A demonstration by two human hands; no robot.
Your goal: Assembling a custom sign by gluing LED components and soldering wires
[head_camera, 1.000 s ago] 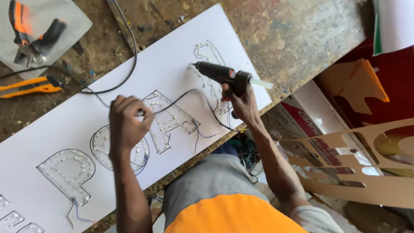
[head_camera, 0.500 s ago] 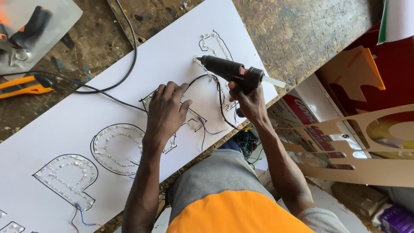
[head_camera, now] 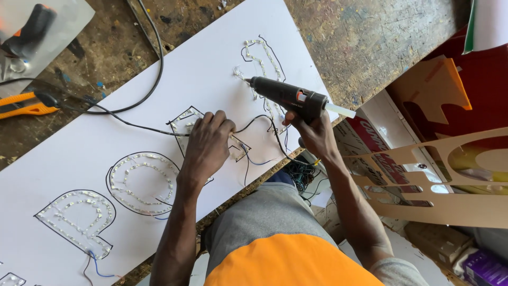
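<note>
A long white board (head_camera: 95,143) lies across the worn wooden workbench (head_camera: 360,37), with letter outlines drawn in black and filled with rows of small clear lights. My left hand (head_camera: 207,145) rests palm down on the triangular letter outline (head_camera: 182,123), fingers pressing its light strip and thin wires. My right hand (head_camera: 313,131) grips a black hot glue gun (head_camera: 286,95) with a clear glue stick at its back. Its nozzle points left, just above the curved letter outline (head_camera: 262,69).
A black cable (head_camera: 143,95) loops over the board. An orange-handled cutter (head_camera: 21,105) and a grey sheet with pliers (head_camera: 32,32) lie at the top left. Cut-out cardboard shapes (head_camera: 450,175) and boxes stand to the right below the bench edge.
My left hand moved right from the round letter to the triangular letter. The glue gun stayed by the curved letter, shifting slightly.
</note>
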